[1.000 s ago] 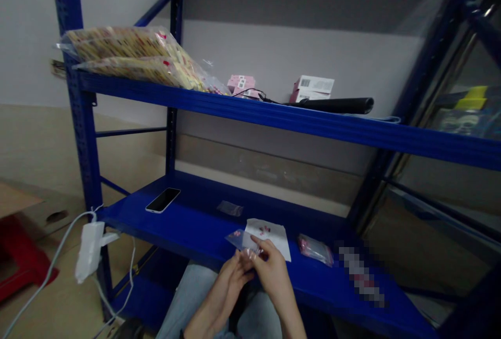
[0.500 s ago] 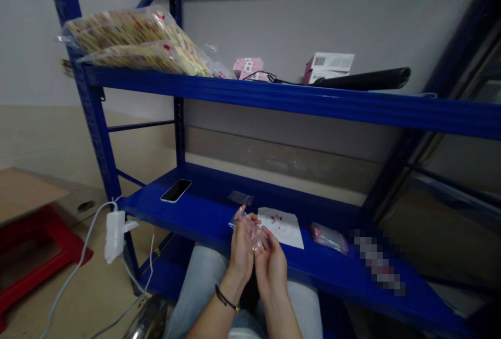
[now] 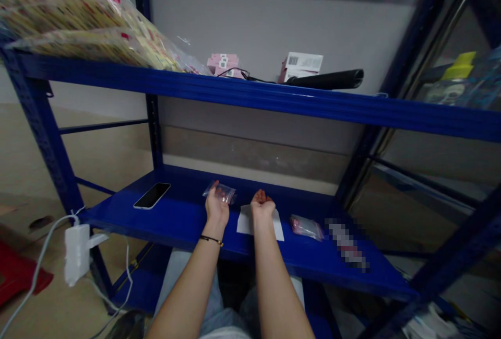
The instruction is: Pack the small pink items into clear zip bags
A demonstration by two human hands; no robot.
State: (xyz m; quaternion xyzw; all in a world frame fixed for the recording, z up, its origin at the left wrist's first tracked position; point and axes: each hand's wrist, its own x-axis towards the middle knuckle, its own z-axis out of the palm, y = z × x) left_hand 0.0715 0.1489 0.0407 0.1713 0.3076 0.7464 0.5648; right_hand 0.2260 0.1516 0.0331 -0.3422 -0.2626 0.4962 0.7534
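My left hand is over the blue shelf, its fingers closed around a clear plastic bag. An empty-looking bag that lay at this spot cannot be told apart from the held one. On the right, my right hand is above a white sheet of paper, with its fingers bent together. Whether they pinch anything is hidden. The small pink pieces on the paper are covered by that hand. Right of the paper lies a clear bag with pink contents.
A phone lies left on the lower shelf. Above the hands runs the upper shelf's blue beam, carrying bulky bags, pink boxes and a black tube-like object. A white power strip hangs at left.
My hands have parted and reached forward from above my lap. The left carries the plastic bag over the shelf; the right has gone to the paper. The view has shifted right.
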